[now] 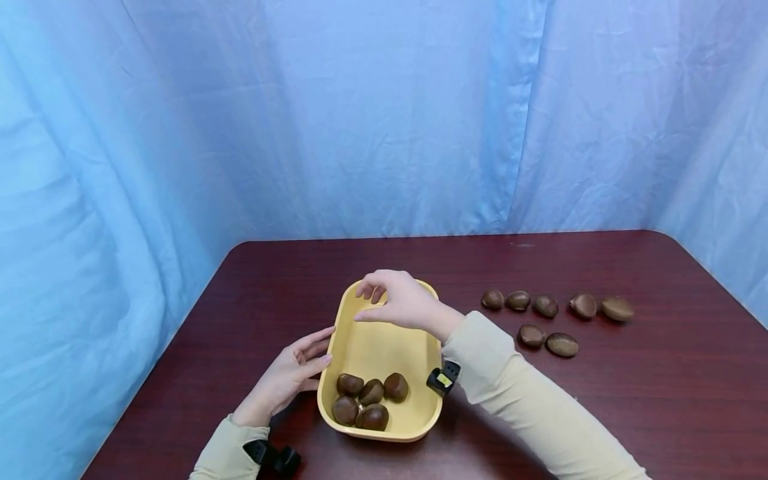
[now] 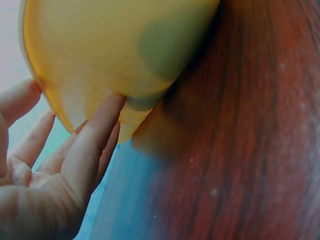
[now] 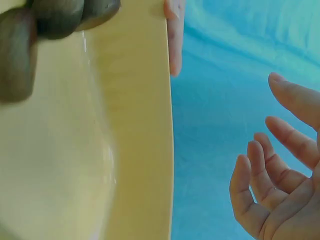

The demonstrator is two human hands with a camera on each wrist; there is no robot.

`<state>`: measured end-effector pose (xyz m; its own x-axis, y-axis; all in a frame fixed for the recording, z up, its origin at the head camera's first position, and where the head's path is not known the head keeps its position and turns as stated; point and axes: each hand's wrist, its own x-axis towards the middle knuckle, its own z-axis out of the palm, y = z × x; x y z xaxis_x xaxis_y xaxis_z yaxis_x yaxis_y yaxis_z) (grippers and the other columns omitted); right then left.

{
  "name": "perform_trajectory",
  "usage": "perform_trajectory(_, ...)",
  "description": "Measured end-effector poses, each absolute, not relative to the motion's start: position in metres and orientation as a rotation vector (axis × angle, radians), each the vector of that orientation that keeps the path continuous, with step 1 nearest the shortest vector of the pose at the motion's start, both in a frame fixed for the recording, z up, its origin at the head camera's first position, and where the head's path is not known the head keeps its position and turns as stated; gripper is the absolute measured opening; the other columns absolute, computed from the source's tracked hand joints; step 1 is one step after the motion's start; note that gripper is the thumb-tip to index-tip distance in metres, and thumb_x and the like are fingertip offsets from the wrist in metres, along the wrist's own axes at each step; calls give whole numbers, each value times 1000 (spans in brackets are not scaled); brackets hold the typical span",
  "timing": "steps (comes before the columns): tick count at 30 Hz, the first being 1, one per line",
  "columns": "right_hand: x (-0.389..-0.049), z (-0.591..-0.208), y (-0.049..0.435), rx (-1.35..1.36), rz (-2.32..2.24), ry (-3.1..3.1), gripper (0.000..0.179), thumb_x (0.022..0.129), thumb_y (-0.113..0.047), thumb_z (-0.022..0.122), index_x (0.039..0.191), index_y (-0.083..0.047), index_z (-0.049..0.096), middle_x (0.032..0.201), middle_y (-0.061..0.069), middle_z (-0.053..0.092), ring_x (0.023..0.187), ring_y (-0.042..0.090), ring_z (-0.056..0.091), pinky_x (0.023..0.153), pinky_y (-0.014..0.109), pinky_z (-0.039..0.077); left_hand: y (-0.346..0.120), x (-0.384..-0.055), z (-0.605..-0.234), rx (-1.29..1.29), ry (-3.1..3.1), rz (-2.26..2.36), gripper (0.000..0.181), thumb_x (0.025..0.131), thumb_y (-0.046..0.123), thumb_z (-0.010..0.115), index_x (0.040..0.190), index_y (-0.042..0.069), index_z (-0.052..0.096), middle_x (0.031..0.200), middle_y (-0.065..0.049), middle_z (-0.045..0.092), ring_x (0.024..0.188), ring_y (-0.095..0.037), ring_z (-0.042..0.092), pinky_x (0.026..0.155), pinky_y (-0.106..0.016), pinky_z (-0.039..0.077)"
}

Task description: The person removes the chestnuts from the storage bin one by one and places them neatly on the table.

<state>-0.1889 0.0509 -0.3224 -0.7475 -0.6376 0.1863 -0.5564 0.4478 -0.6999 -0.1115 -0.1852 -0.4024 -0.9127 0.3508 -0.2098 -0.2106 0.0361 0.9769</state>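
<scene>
A yellow rectangular container [image 1: 384, 347] stands on the table, several brown chestnuts [image 1: 373, 417] gathered at its near end. My left hand [image 1: 288, 380] is at its left side, fingers mostly straight. In the left wrist view, the left fingertips [image 2: 116, 102] touch the outer wall and rim of the container [image 2: 100, 50]. Above the container's far part hovers my right hand [image 1: 402, 303], fingers loosely bent and holding nothing. The right wrist view shows that hand [image 3: 285, 190] with an unoccupied palm, apart from the container wall [image 3: 140, 125].
Several more chestnuts [image 1: 545, 306] lie in two loose rows on the dark red table [image 1: 660, 393], right of the container. Light blue curtains [image 1: 384, 133] hang behind the table and along its sides. A black wrist camera [image 1: 444, 379] sits by the right sleeve.
</scene>
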Motion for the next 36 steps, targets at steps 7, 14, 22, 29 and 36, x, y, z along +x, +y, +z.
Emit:
perform_trajectory(7, -187, -330, 31, -1001, -1211, 2509, 29, 81, -25, 75, 104, -8, 67, 100, 7, 65, 91, 17, 60, 78, 28, 50, -187, -112, -403, 145, 1926, 1933, 63, 96, 14, 54, 150, 3, 22, 149, -29, 28, 115, -27, 58, 82, -42, 55)
perform_trajectory(14, -184, -347, 21, -983, -1075, 2446, 31, 79, -27, 77, 103, -10, 66, 99, 4, 66, 88, 15, 63, 75, 24, 50, -187, -111, -404, 144, 1918, 1941, 65, 95, 16, 57, 150, 3, 23, 149, -28, 27, 113, -24, 58, 80, -40, 55)
perform_trajectory(22, -179, -362, 19, -969, -926, 2383, 41, 74, -28, 81, 107, -10, 65, 102, 10, 65, 89, 19, 62, 70, 23, 50, -185, -110, -403, 153, 1912, 1936, 65, 96, 15, 56, 150, 3, 22, 150, -29, 27, 109, -22, 61, 80, -41, 56)
perform_trajectory(29, -174, -369, 13, -897, -779, 2365, 43, 69, -30, 84, 102, -11, 65, 92, 4, 63, 72, 11, 55, 64, 21, 47, -186, -110, -403, 160, 1917, 1935, 65, 96, 16, 56, 150, 4, 22, 149, -28, 28, 111, -26, 60, 81, -41, 55)
perform_trajectory(36, -170, -375, 5, -852, -762, 2273, 36, 69, -26, 85, 94, -13, 62, 85, -2, 59, 66, 7, 53, 60, 19, 46, -187, -110, -403, 150, 1917, 1940, 65, 96, 16, 56, 150, 4, 22, 149, -28, 27, 113, -26, 59, 81, -42, 55)
